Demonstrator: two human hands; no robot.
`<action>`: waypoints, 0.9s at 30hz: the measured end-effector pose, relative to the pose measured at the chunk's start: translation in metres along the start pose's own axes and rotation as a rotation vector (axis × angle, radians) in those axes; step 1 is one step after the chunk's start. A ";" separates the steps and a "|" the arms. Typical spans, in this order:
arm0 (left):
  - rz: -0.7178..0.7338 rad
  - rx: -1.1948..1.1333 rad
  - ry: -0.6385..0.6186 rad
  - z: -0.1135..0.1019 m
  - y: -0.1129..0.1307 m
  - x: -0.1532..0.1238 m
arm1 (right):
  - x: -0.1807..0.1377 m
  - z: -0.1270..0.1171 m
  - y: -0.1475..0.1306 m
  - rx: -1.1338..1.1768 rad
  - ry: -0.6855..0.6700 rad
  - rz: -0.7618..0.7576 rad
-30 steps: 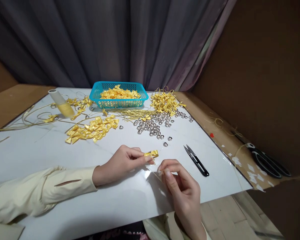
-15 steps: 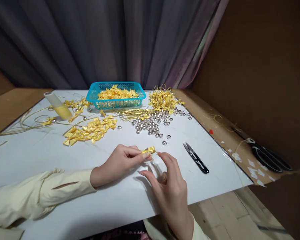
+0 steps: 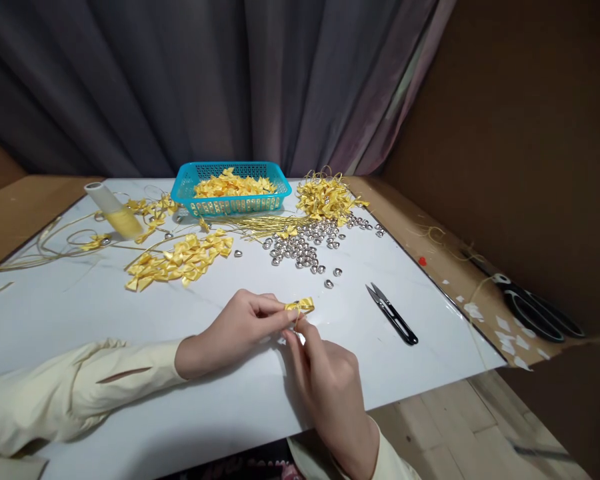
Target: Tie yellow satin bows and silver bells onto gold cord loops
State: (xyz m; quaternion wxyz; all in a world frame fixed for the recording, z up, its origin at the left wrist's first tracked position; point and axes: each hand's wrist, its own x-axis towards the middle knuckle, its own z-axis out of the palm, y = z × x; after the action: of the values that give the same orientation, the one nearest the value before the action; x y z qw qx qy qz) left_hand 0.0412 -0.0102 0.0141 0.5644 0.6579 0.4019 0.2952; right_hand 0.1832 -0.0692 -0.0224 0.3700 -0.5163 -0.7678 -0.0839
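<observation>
- Curtain (image 3: pixel 215 87): dark, in folds, hanging behind the table.
- Table (image 3: pixel 205 413): white top, brown card along its left and right edges.
- Basket (image 3: pixel 230 208): blue, at the far side of the table, heaped with yellow bows.
- Left hand (image 3: pixel 243 330): pinching one bow between thumb and fingers, over the near middle of the table.
- Right hand (image 3: pixel 327 380): beside the left fingertips, thumb and forefinger curled toward each other at a thin cord; whether they grip it, I cannot tell.
- Scissors (image 3: pixel 533 307): black-handled, on the card at right, near white scraps.
- Loose bows (image 3: pixel 180 261): a flat pile in front of the basket, towards the left.
- Corded bows (image 3: pixel 326 200): a heap just right of the basket.
- Spool (image 3: pixel 121 220): tilted, wound with yellow, left of the basket.
- Snips (image 3: pixel 393 315): black, blades apart, lying right of the hands.
- Held bow (image 3: pixel 305 305): yellow, its loop jutting past the left fingertips.
- Beads (image 3: pixel 295 250): silvery, scattered beyond the hands.
- Thin cord (image 3: pixel 297 321): just below the held bow, between both hands' fingertips.
</observation>
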 end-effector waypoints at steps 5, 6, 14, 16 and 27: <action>-0.020 0.029 -0.019 -0.002 -0.001 0.002 | -0.001 -0.001 0.003 -0.012 -0.042 -0.046; -0.022 0.036 -0.025 -0.002 -0.002 0.003 | -0.001 -0.001 0.004 -0.020 -0.041 -0.064; -0.040 0.037 -0.053 -0.001 0.000 0.003 | 0.000 0.001 0.003 0.048 -0.086 -0.042; -0.043 0.011 -0.066 -0.001 0.000 0.002 | -0.001 0.000 0.003 0.084 -0.106 -0.016; -0.111 -0.171 -0.030 0.005 0.005 0.003 | 0.000 -0.001 0.001 0.220 -0.146 0.067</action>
State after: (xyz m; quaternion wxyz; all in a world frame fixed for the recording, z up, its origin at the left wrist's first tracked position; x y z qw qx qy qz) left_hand 0.0480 -0.0102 0.0180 0.6400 0.5883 0.4025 0.2870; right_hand 0.1851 -0.0695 -0.0220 0.3702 -0.5026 -0.7796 0.0507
